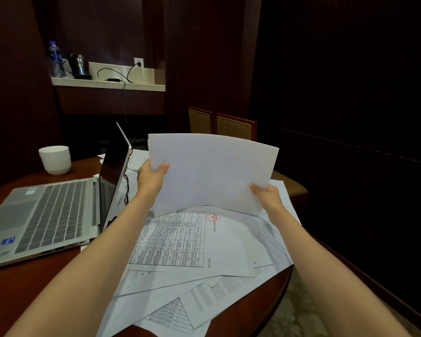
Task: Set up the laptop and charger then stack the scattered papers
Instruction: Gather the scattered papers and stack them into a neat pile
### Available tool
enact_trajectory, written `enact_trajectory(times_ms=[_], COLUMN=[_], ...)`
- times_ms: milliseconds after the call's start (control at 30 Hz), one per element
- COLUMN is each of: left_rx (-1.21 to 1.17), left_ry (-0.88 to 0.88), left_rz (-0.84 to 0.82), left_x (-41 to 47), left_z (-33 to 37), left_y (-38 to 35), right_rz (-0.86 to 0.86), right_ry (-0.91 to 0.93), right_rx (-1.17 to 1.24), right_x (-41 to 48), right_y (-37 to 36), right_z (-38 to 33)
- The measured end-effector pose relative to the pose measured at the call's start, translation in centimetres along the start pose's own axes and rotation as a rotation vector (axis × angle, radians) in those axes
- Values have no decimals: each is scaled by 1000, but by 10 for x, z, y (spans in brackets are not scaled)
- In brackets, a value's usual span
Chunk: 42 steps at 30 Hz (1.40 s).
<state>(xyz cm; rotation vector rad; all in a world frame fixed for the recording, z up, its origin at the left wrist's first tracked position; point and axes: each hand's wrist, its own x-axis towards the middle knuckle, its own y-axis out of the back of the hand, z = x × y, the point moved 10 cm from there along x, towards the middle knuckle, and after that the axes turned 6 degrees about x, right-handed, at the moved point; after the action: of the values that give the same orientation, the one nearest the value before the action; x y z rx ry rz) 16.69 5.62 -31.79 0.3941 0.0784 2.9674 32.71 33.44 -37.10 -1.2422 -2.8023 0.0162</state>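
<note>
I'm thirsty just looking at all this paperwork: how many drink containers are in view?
3: a white cup on the table beside the laptop, and a water bottle and dark kettle side by side on the wall shelf. Others may be hidden.

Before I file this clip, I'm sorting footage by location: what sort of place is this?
Probably a hotel room or lounge: a wall ledge with an electric kettle and bottled water, and a padded chair at a wooden table.
</note>
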Motion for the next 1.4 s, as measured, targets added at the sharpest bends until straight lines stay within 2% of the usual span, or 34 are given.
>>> enact_trajectory(times_ms=[167,267,367,500,567,667,733,800,900,967,1133,1233,1300,1400], left_rx=[201,242,261,276,299,388,544,661,781,868,1228,1147,936,740], left_ry=[10,10,23,134,169,219,217,197,181,169,-78,-137,-57,-5], left_rz=[-231,-290,-302,-285,-295,-254,-255,-301,-344,-372,-439,-594,-713,-763], left_x=[-6,-10,-10,-10,-8,-3,-7,-5,-4,-9,-16,-28,-42,-51], left_z=[-5,-8,-12,-30,-43,-58,-58,-62,-65,-64,-50,-50,-56,-53], left_y=[-26,-30,-26,-17,-14,-7,-4,-8,-11,-12,-36,-66,-82,-93], right_rz=[202,206,99,-108,-172,-312,-431,-488,-403,-410,-569,-636,-693,-766], right_ry=[-14,-84,-201,-410,-443,-479,-511,-495,-434,-415,-443,-497,-512,-519], right_rx=[47,44,-46,-295,-396,-315,-258,-249,-278,-315,-391,-403,-442,-463], right_x=[8,11,12,-4,-5,-15,-27,-27,-13,-9,-19,-25,-32,-43], right_y=[23,33,35,40,43,32,20,13,16,13,1,-1,-3,-5], right_z=[-7,-2,10,34,44,51,51,50,49,51,61,65,63,60])
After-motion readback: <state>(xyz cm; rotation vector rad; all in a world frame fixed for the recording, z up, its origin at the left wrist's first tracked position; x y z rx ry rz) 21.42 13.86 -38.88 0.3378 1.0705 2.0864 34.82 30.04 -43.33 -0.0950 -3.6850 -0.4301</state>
